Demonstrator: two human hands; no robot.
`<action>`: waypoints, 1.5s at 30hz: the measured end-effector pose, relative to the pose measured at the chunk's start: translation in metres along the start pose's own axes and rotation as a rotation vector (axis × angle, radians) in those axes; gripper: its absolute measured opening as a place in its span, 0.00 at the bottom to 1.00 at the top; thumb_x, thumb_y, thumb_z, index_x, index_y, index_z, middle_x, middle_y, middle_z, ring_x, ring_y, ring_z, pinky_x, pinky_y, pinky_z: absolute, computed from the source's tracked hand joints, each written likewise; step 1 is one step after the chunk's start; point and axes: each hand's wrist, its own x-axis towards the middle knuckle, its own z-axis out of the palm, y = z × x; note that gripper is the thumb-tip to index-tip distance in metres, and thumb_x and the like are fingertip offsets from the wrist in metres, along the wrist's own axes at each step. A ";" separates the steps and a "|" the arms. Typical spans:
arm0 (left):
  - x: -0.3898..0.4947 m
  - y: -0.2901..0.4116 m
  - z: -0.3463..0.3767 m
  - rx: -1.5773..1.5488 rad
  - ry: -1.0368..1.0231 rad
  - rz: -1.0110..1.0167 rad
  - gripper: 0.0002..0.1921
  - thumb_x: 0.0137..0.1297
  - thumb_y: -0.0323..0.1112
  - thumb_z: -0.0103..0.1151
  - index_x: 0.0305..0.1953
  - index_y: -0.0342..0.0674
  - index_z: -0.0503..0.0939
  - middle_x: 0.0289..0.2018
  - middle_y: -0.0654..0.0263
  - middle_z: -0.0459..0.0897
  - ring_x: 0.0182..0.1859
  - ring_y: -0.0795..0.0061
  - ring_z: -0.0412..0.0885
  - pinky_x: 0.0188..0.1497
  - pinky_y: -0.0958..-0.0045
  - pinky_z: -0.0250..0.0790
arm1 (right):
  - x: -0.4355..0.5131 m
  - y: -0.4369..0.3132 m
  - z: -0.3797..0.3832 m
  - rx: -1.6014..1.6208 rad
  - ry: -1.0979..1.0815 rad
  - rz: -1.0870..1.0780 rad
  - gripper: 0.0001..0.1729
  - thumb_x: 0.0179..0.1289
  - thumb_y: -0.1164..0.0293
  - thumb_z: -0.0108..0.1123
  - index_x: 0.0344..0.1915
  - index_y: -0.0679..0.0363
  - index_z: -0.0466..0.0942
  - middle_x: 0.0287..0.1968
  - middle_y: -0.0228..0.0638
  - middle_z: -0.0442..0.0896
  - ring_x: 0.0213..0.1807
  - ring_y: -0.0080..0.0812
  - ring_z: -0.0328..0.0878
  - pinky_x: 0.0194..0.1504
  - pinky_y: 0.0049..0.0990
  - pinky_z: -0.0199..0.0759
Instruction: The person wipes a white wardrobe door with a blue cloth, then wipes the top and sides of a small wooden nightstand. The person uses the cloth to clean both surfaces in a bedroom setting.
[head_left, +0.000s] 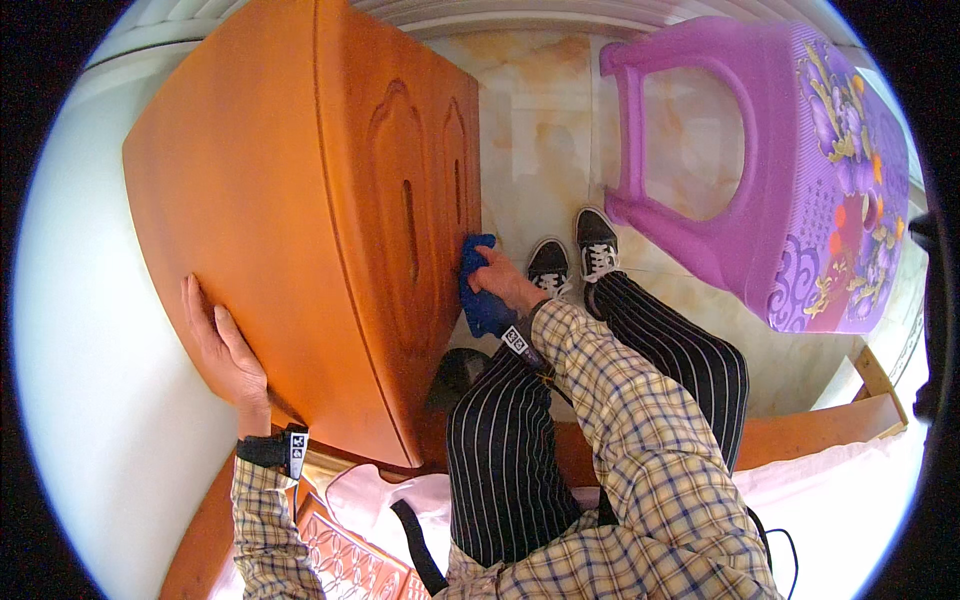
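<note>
Before me stands an orange-brown wooden bedside cabinet (247, 195) with a smooth top. Its front carries carved drawer panels (409, 202) with slot-like dark recesses. My left hand (223, 345) rests flat on the cabinet top near the wall-side edge, fingers together and thumb a little apart, holding nothing. Low at the cabinet's front edge, my right hand (499, 277) grips a blue cloth (480, 300). The cloth appears to touch the lower front of the cabinet; its far side is hidden.
A purple plastic stool (757, 165) with a floral seat stands at the right on the marble-look tile floor (540, 135). My shoes (596, 244) are between stool and cabinet. Behind me is a wooden bed frame (817, 435) with pale bedding (832, 495). A white wall (75, 270) borders the left.
</note>
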 end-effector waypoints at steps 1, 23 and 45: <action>0.000 0.000 0.000 0.003 0.004 0.004 0.25 0.79 0.44 0.38 0.70 0.36 0.63 0.71 0.54 0.62 0.73 0.58 0.59 0.75 0.63 0.50 | -0.002 0.004 0.000 -0.013 -0.001 0.009 0.49 0.46 0.80 0.58 0.73 0.72 0.55 0.35 0.43 0.82 0.36 0.33 0.77 0.41 0.28 0.71; 0.003 -0.004 0.005 -0.005 0.047 0.025 0.24 0.78 0.45 0.39 0.68 0.40 0.66 0.70 0.53 0.63 0.73 0.54 0.59 0.74 0.60 0.51 | -0.059 -0.055 -0.005 -0.141 -0.156 -0.032 0.42 0.46 0.86 0.58 0.67 0.63 0.69 0.27 0.32 0.79 0.26 0.24 0.73 0.30 0.25 0.69; 0.003 0.002 0.007 -0.034 0.040 -0.004 0.25 0.78 0.40 0.37 0.69 0.33 0.63 0.71 0.52 0.63 0.73 0.57 0.59 0.75 0.62 0.49 | 0.055 -0.199 -0.046 -0.147 0.242 -0.489 0.40 0.47 0.81 0.60 0.66 0.61 0.72 0.26 0.28 0.78 0.26 0.23 0.72 0.29 0.25 0.68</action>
